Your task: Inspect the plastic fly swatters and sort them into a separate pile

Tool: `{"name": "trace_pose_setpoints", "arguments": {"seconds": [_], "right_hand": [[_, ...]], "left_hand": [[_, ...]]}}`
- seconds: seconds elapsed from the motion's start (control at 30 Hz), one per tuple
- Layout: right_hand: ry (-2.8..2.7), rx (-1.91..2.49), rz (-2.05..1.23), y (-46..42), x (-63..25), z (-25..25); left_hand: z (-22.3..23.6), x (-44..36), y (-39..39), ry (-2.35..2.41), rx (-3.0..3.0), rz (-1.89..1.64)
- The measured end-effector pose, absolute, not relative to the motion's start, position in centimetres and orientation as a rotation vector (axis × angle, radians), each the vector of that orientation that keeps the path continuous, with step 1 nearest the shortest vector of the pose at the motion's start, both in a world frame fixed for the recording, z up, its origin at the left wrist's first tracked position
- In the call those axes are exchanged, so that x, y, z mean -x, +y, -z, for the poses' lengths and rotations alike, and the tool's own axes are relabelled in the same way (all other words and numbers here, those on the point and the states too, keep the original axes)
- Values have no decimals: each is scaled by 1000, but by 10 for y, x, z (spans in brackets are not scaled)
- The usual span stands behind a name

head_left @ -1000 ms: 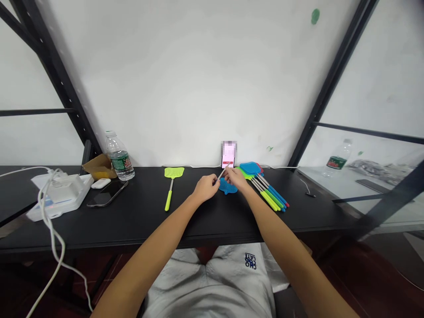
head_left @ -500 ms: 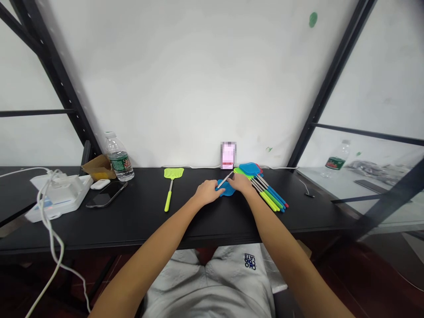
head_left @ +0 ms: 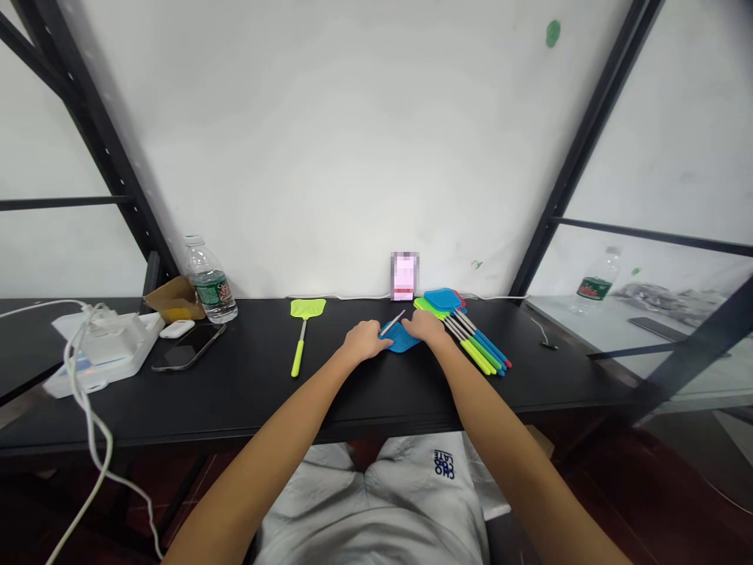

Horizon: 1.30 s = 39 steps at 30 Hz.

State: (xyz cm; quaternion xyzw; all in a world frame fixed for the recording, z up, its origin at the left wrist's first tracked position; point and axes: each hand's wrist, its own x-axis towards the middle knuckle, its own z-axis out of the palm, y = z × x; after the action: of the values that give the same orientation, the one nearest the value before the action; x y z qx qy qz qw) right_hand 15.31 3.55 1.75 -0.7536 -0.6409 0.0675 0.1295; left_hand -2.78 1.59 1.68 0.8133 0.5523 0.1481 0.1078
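Observation:
A blue fly swatter [head_left: 402, 338] is between my two hands above the black desk, its mesh head flat and its short silver rod [head_left: 392, 322] lying slanted across it. My left hand [head_left: 363, 340] is closed on its left side, thumb against the blue plastic at the rod's lower end. At the right edge of the head, my right hand [head_left: 426, 325] grips with fingers bent; most of its fingertips are hidden. Close by on the right lies a fanned pile of fly swatters [head_left: 464, 333] in green, blue and red. A single yellow-green fly swatter [head_left: 307, 308] lies apart on the left.
A phone with a lit screen [head_left: 404, 276] leans against the wall behind my hands. To the left are a water bottle [head_left: 212, 286], a dark phone [head_left: 189, 347], a cardboard box [head_left: 175, 298], a white earbud case [head_left: 177, 329] and a white power strip [head_left: 111, 357] with cables.
My hands have lowered the silver rod over the blue mesh head. My right hand has moved from the rod's upper end to the head's right edge, and the head has shifted slightly.

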Motion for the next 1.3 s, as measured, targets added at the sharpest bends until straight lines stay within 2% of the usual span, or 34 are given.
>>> {"name": "trace_pose_setpoints", "arguments": {"seconds": [0.6,0.8,1.1,1.3], "right_hand": [[-1898,2174,-228,38,-151,-13],[-1902,2079,-374,40,-148,-11],[-1875,2108,-299,42,-144,-6],[-1822,2047,-328,43,-148,-7]], "left_hand": [[-15,29,17,1724,-2305,-412],[-16,28,19,1750,-2312,-370],[-16,29,25,1727,-2257,-283],[-17,35,27,1607,-2181,-373]]}}
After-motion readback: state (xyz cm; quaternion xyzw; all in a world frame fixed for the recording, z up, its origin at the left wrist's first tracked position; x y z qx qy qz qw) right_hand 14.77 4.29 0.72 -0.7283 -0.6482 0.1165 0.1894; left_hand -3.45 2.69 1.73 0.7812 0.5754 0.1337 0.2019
